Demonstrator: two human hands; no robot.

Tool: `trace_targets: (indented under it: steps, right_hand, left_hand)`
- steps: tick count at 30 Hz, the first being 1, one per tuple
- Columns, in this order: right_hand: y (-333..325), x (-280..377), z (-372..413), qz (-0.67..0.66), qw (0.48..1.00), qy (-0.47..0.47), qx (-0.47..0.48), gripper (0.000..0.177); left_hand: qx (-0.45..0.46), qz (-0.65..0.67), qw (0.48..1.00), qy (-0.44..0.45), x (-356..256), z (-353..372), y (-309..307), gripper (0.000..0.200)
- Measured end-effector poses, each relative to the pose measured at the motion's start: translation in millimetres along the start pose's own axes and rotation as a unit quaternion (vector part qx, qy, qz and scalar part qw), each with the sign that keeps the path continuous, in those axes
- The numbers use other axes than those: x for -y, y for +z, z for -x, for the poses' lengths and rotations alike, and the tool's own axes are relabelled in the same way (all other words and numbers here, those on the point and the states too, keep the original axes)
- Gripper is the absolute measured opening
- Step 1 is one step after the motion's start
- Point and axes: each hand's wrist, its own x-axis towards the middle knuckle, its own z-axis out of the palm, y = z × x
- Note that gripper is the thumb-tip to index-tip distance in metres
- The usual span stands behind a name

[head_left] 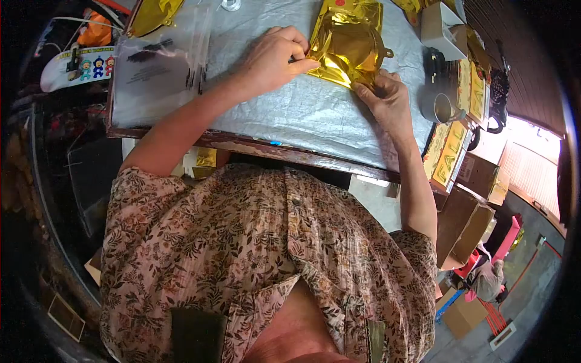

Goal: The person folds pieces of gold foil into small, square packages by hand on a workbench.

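Head: left grip (pixel 278 57), foil (pixel 348 45) between, right grip (pixel 391 101)

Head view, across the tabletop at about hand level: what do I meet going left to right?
Clear plastic → left hand → gold foil → right hand → mug.

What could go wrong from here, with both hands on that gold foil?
The gold foil might crease further or tear: it already looks wrinkled, and the fingers of the left hand and right hand pinch at its near side. The grey mug stands to the right of the right hand, near the table's right side, so an outward sweep of that arm could perhaps knock it.
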Motion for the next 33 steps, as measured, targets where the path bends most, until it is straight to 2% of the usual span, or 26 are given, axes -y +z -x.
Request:
trace_targets:
  steps: [2, 6, 8, 9, 12, 14, 15, 17, 19, 20, 23, 28, 30, 31, 33]
  right_hand:
    - [-3, 4, 2, 0.016, 0.998, 0.061, -0.002, 0.025]
    - [2, -19, 10, -0.037, 0.995, 0.084, -0.025, 0.023]
    - [2, -23, 12, 0.060, 0.995, 0.033, -0.072, 0.023]
    - [3, -21, 13, 0.060, 0.995, 0.034, -0.074, 0.023]
    - [3, -10, 13, 0.096, 0.991, 0.050, -0.079, 0.022]
    - [0, -2, 12, 0.135, 0.981, 0.112, -0.078, 0.018]
    - [0, -1, 13, 0.136, 0.982, 0.109, -0.078, 0.018]
    - [2, 2, 16, 0.336, 0.937, -0.041, -0.080, 0.025]
    - [10, 17, 16, 0.203, 0.958, -0.173, -0.102, 0.044]
    - [14, 29, 14, 0.208, 0.950, -0.227, -0.056, 0.062]
    - [33, 31, 19, 0.280, 0.929, -0.227, 0.085, 0.082]
    - [41, 21, 18, 0.281, 0.934, -0.191, 0.106, 0.085]
    - [40, 22, 18, 0.269, 0.940, -0.184, 0.105, 0.087]
    - [40, 21, 18, 0.269, 0.940, -0.183, 0.106, 0.087]
    - [40, 21, 18, 0.266, 0.941, -0.182, 0.104, 0.088]
  left_hand:
    - [0.004, 0.000, 1.000, -0.007, -1, -1, -1, 0.033]
    - [0.014, -0.005, 1.000, -0.009, -3, -1, -3, 0.033]
    - [0.023, -0.009, 1.000, -0.007, -5, -3, -5, 0.033]
    - [0.031, -0.013, 0.999, -0.006, -6, -5, -6, 0.033]
    - [0.077, -0.023, 0.997, -0.017, -9, -11, -11, 0.033]
    - [0.072, -0.027, 0.997, -0.009, -11, -11, -13, 0.032]
    - [0.069, -0.030, 0.997, -0.002, -12, -12, -14, 0.031]
    - [0.070, -0.037, 0.997, -0.006, -12, -13, -14, 0.031]
    - [0.072, -0.044, 0.996, -0.009, -11, -14, -15, 0.031]
    - [0.075, -0.040, 0.996, -0.008, -12, -14, -15, 0.031]
    - [0.086, -0.035, 0.996, -0.003, -10, -17, -14, 0.031]
    - [0.091, -0.030, 0.995, 0.001, -5, -17, -16, 0.027]
    - [0.015, 0.003, 1.000, -0.010, -7, -17, -15, 0.028]
    - [0.016, 0.005, 1.000, -0.010, -7, -19, -14, 0.028]
    - [-0.018, -0.120, 0.983, 0.139, -7, -21, -12, 0.047]
